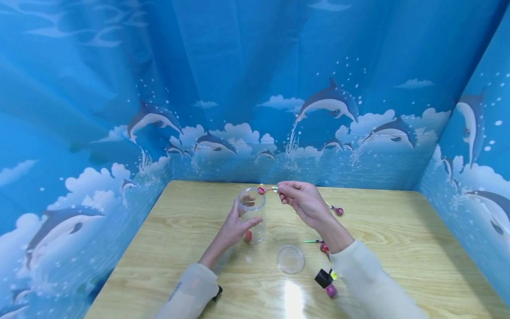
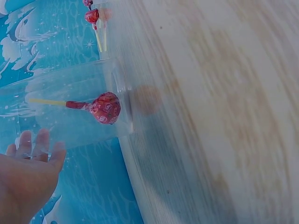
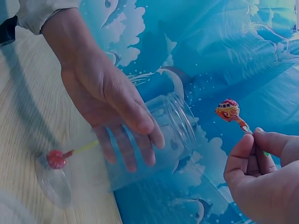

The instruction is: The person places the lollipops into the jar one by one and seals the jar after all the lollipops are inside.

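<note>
My left hand (image 1: 235,223) is wrapped round the side of a clear plastic jar (image 1: 259,226), which stands upright on the table with its mouth uncovered. At the bottom of the jar a red-wrapped lollipop (image 2: 105,107) rests head down, its pale yellow stick pointing up. My right hand (image 1: 304,201) pinches a second lollipop (image 3: 228,110) by its stick, between thumb and fingers. That one has a red and yellow wrapper, and its head is held out level at the jar's rim (image 3: 180,121) in the head view.
A clear round lid (image 1: 290,259) lies on the wooden table (image 1: 179,248) near the jar. To the right are a dark red lollipop (image 1: 339,211), a red one (image 1: 324,248) and a purple one (image 1: 331,290) by a black block (image 1: 323,278). A blue dolphin-print curtain (image 1: 247,88) surrounds the table.
</note>
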`<state>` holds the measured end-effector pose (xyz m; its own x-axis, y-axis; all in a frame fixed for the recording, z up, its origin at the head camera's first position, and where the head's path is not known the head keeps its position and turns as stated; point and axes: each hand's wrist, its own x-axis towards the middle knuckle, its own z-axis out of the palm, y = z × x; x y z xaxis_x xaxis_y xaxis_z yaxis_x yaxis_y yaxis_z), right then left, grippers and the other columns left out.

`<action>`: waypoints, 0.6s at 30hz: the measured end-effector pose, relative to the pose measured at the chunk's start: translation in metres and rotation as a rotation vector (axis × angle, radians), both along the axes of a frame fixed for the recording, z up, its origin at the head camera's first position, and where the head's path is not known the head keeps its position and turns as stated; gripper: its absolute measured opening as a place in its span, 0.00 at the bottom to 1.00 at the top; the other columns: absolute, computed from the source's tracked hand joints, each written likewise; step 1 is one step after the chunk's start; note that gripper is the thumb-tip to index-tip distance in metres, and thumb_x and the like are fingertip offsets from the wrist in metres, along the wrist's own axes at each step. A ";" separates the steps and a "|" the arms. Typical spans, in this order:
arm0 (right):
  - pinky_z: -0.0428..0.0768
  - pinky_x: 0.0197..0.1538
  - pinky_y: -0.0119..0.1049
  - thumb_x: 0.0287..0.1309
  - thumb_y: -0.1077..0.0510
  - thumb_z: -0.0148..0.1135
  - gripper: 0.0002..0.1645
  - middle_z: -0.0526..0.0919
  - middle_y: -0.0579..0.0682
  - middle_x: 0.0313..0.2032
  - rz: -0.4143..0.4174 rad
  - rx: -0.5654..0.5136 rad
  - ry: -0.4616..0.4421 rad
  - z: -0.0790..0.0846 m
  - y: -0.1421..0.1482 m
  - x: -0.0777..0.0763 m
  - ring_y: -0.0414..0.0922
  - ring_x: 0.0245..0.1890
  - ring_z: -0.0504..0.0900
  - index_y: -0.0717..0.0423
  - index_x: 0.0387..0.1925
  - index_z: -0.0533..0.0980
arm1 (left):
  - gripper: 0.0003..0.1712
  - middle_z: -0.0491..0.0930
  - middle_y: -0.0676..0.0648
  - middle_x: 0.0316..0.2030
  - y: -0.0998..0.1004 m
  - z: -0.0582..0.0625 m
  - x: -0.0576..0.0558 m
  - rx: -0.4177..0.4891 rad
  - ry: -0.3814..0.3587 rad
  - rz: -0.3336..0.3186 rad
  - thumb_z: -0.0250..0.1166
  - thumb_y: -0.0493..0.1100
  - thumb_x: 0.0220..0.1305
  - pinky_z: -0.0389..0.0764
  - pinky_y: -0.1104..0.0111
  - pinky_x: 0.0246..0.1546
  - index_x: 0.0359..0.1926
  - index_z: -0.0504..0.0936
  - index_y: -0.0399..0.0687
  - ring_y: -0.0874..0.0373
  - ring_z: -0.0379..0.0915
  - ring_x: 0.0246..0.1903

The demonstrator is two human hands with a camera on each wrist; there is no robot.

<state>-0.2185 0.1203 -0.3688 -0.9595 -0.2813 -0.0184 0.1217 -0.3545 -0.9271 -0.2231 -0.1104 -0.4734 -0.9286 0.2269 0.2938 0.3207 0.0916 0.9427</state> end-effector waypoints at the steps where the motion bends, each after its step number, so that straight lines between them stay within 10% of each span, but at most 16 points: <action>1: 0.83 0.38 0.29 0.73 0.66 0.60 0.09 0.83 0.52 0.38 0.005 0.002 0.000 0.000 -0.003 -0.001 0.41 0.35 0.81 0.68 0.48 0.81 | 0.44 0.71 0.35 0.66 0.000 0.000 0.000 0.011 0.000 -0.004 0.74 0.29 0.59 0.65 0.40 0.70 0.72 0.60 0.35 0.35 0.67 0.67; 18: 0.68 0.29 0.28 0.70 0.60 0.66 0.17 0.81 0.50 0.30 0.004 0.249 0.080 -0.002 -0.029 -0.018 0.40 0.25 0.69 0.71 0.51 0.81 | 0.46 0.72 0.38 0.66 -0.002 0.000 0.000 -0.044 -0.015 -0.005 0.75 0.36 0.62 0.64 0.39 0.70 0.74 0.59 0.43 0.39 0.67 0.68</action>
